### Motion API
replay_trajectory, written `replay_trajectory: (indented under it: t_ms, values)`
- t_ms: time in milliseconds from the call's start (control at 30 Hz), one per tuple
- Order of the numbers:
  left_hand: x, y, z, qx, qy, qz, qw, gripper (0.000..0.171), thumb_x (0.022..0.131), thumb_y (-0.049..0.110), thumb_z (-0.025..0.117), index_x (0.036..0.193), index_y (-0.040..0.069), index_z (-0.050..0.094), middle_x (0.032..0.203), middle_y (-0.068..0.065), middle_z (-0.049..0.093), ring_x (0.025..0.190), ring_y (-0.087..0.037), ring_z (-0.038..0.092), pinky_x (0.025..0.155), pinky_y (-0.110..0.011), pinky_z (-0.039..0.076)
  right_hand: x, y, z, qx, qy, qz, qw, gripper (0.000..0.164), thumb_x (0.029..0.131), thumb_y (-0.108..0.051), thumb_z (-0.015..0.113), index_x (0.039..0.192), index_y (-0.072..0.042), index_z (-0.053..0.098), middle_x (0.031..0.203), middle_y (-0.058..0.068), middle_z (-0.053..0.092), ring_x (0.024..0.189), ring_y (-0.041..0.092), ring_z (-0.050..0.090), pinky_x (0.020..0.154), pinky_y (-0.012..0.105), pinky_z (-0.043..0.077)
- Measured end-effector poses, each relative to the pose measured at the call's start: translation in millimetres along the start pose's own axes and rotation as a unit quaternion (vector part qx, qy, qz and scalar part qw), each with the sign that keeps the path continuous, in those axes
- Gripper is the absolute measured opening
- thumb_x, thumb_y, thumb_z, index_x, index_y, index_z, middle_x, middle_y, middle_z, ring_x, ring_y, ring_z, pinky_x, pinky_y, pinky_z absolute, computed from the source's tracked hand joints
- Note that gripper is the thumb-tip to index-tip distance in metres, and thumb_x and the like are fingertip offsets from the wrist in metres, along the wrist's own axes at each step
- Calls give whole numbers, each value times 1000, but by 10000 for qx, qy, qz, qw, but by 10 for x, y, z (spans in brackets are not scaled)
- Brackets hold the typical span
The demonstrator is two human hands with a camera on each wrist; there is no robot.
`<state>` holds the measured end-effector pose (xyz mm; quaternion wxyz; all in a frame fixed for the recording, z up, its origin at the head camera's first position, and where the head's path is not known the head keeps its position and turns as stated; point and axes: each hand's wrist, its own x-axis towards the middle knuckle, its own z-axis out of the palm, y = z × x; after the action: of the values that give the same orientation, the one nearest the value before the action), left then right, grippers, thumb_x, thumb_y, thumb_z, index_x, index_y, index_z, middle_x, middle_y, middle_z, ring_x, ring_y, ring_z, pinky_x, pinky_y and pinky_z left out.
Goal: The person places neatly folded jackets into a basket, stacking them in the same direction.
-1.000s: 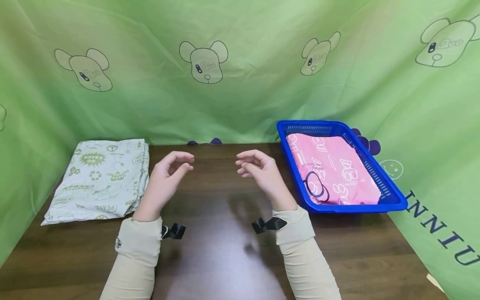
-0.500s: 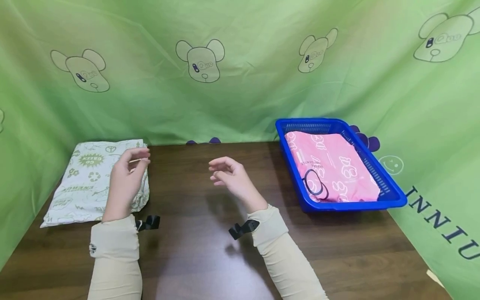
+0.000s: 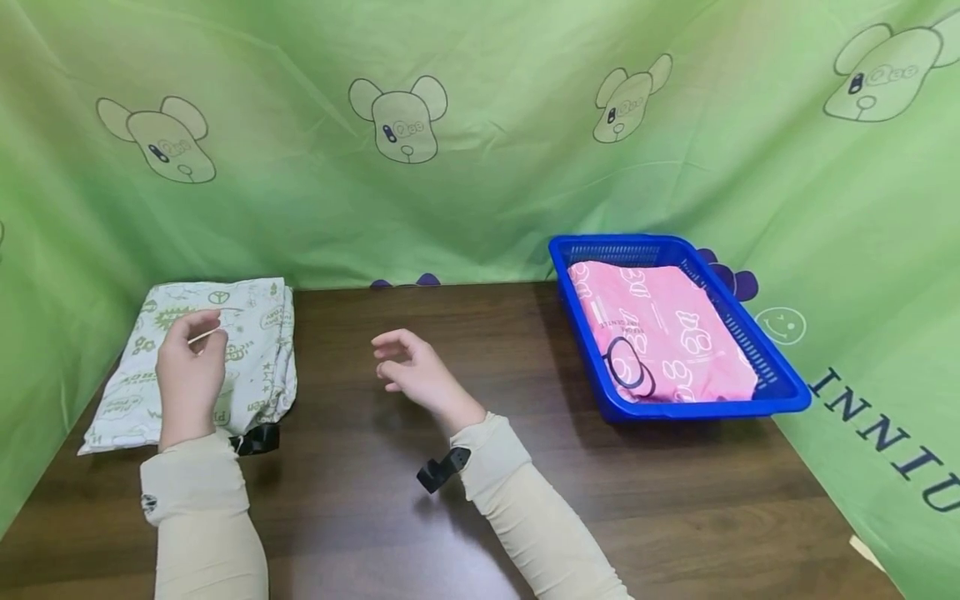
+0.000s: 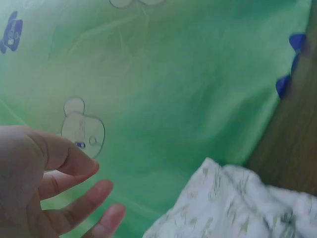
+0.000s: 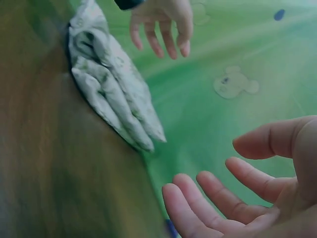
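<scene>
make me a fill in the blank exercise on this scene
Head view: the folded white fabric with green prints lies ____ of the rectangular blue plastic basket.
Inside it, the folded fabric with white outlines is ____.
The hanging cartoon-print sheet behind the brown wood-grain table is ____.
Missing words: left; pink; green.

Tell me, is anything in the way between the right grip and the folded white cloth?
Nothing visible stands in the way: in the head view, only tabletop shows between the right grip and the right edge of the white cloth. The left grip hovers over the cloth, outside that gap.
</scene>
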<state>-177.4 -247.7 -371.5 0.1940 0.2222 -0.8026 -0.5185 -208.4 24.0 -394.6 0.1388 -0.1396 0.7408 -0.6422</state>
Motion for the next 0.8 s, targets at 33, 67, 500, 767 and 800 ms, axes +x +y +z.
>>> replay_trajectory:
  t_ms: [33, 67, 500, 767, 800]
  values:
    - [10, -12, -12, 60, 21, -52, 10000, 42, 101, 16, 46, 141, 6, 56, 138, -9, 56, 127, -28, 53, 107, -38, 43, 18, 17, 39, -29, -46, 49, 10000, 40, 91, 6, 56, 131, 3, 57, 129, 29, 60, 104, 42, 66, 76, 33, 60]
    - [18, -27, -25, 102, 50, -102, 9999, 43, 101, 15, 45, 142, 5, 54, 141, -11, 54, 130, -31, 51, 109, -42, 42, 31, 26, 76, -51, -96, 119, 9999, 40, 92, 5, 57, 132, 3, 57, 130, 28, 59, 106, 43, 66, 75, 33, 60]
    - [71, -291, -348, 363, 634, -1178, 9904, 62, 99, 20, 49, 157, 12, 30, 158, -20, 24, 141, -39, 28, 116, -51, 24, 147, 219, 430, 606, -414, 926, 9930, 46, 96, -1, 61, 141, -3, 49, 135, 25, 57, 106, 37, 65, 83, 42, 59]
    - [62, -415, -573, 383, 953, -1710, 9799, 64, 97, 19, 49, 158, 13, 31, 165, -21, 9, 152, -39, -2, 116, -62, -16, 166, 315, 576, 1190, -555, 952, 9868, 55, 96, -5, 62, 147, -5, 44, 133, 22, 58, 111, 33, 65, 91, 43, 57]
    - [64, -424, -585, 375, 917, -1771, 9792, 64, 97, 20, 49, 158, 13, 30, 165, -21, 7, 152, -39, -5, 113, -65, -19, 164, 314, 592, 1255, -602, 960, 9856, 56, 96, -6, 63, 148, -6, 43, 136, 23, 55, 113, 33, 64, 92, 43, 57]
